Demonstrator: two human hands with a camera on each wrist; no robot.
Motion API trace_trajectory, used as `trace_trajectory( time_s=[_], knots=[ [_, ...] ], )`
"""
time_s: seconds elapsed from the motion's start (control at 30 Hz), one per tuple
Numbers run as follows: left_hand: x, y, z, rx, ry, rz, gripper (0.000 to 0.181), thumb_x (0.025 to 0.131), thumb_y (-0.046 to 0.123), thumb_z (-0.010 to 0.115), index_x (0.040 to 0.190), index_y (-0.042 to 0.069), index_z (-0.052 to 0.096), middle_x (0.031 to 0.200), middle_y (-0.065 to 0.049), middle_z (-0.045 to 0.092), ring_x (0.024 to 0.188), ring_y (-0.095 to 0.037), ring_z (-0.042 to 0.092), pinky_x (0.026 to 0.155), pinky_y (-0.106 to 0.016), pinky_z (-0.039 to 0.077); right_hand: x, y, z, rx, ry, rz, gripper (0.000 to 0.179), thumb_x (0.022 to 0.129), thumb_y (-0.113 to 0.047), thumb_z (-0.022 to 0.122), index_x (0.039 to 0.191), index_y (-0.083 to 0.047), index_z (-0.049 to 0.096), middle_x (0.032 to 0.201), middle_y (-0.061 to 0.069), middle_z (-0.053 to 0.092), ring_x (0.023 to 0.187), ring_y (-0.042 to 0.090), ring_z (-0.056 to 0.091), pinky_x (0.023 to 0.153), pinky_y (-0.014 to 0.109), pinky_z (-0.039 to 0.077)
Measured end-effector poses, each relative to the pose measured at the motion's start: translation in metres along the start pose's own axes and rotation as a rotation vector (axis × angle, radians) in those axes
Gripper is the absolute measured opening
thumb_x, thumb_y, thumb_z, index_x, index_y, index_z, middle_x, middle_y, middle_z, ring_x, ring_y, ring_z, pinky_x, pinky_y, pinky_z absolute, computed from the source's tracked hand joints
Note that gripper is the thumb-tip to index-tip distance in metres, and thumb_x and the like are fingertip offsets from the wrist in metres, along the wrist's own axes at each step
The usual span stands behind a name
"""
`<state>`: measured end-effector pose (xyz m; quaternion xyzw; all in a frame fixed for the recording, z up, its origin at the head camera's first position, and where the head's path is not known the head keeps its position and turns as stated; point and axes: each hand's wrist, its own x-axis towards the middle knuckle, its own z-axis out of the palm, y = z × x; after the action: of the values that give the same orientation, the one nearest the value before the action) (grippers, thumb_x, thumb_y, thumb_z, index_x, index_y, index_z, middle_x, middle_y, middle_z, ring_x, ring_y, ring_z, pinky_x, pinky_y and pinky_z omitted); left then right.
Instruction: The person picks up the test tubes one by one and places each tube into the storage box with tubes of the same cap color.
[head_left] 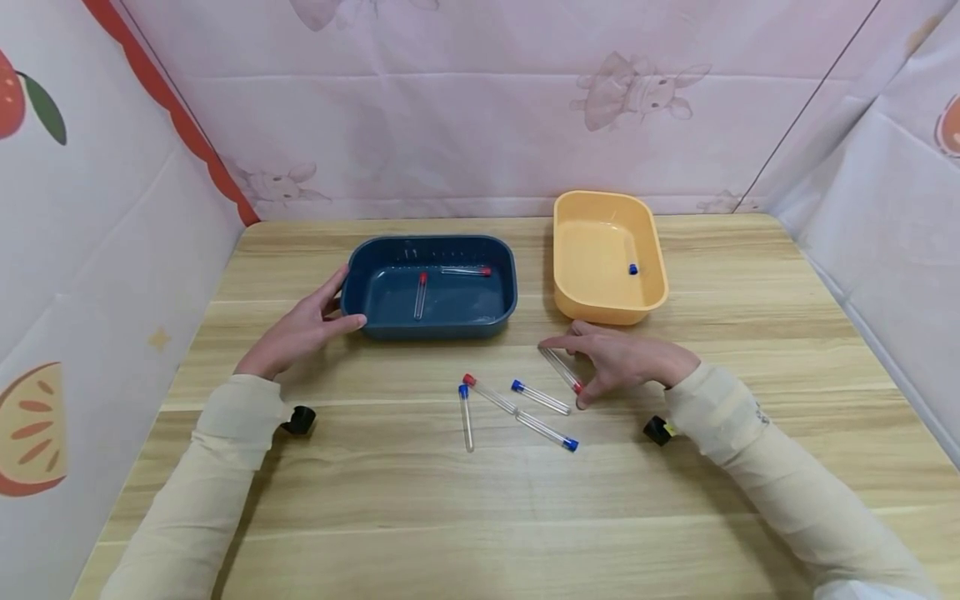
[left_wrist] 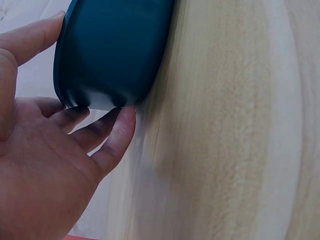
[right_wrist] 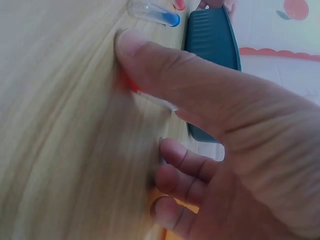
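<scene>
In the head view my left hand (head_left: 303,329) holds the left end of a dark blue tub (head_left: 431,331), thumb at its front corner. The left wrist view shows these fingers (left_wrist: 120,137) against the tub's end wall. My right hand (head_left: 618,358) spans a red-capped test tube (head_left: 558,367) on the table, thumb by the cap and index finger at the other end. The right wrist view shows the thumb (right_wrist: 145,65) partly hiding the red cap. Nearby lie a red-capped tube (head_left: 491,394) and blue-capped tubes (head_left: 542,397), (head_left: 467,421), (head_left: 547,431).
Two red-capped tubes (head_left: 420,297) (head_left: 465,271) lie inside the blue tub. A yellow tub (head_left: 566,292) behind my right hand holds a blue-capped tube (head_left: 632,268). Patterned cloth walls (head_left: 480,125) enclose the wooden table (head_left: 420,517) at the back and sides.
</scene>
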<state>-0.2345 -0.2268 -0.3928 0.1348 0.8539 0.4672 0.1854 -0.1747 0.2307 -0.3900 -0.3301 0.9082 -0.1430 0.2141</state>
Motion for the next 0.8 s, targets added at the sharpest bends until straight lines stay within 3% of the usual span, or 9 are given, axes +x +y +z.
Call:
trace_trajectory(
  time_s=[0.27, 0.43, 0.8],
  knots=[
    [0.000, 0.002, -0.001, -0.007, -0.010, -0.016, 0.091, 0.086, 0.046, 0.062, 0.148, 0.034, -0.002, 0.154, 0.002, 0.002, 0.136, -0.032, 0.021, 0.106, -0.051, 0.022, -0.003, 0.000, 0.001, 0.032, 0.016, 0.024, 0.089, 0.062, -0.047, 0.084, 0.138, -0.024, 0.043, 0.106, -0.003, 0.045, 0.092, 0.015, 0.044, 0.077, 0.029, 0.041],
    [-0.002, 0.006, 0.000, -0.007, -0.013, -0.020, 0.092, 0.085, 0.047, 0.062, 0.148, 0.034, -0.003, 0.154, 0.002, 0.002, 0.136, -0.032, 0.020, 0.106, -0.050, 0.022, -0.006, 0.002, 0.004, 0.111, 0.051, 0.017, 0.086, 0.062, -0.045, 0.084, 0.135, -0.020, 0.044, 0.111, -0.002, 0.046, 0.096, 0.016, 0.045, 0.082, 0.032, 0.041],
    [-0.017, 0.034, 0.002, 0.005, -0.018, -0.014, 0.093, 0.086, 0.046, 0.061, 0.150, 0.024, -0.002, 0.155, -0.005, 0.003, 0.135, -0.034, 0.023, 0.105, -0.050, 0.024, -0.016, 0.000, 0.003, 0.166, 0.116, -0.042, 0.083, 0.063, -0.048, 0.082, 0.128, -0.011, 0.047, 0.102, -0.003, 0.049, 0.093, 0.014, 0.046, 0.080, 0.030, 0.043]
  ],
)
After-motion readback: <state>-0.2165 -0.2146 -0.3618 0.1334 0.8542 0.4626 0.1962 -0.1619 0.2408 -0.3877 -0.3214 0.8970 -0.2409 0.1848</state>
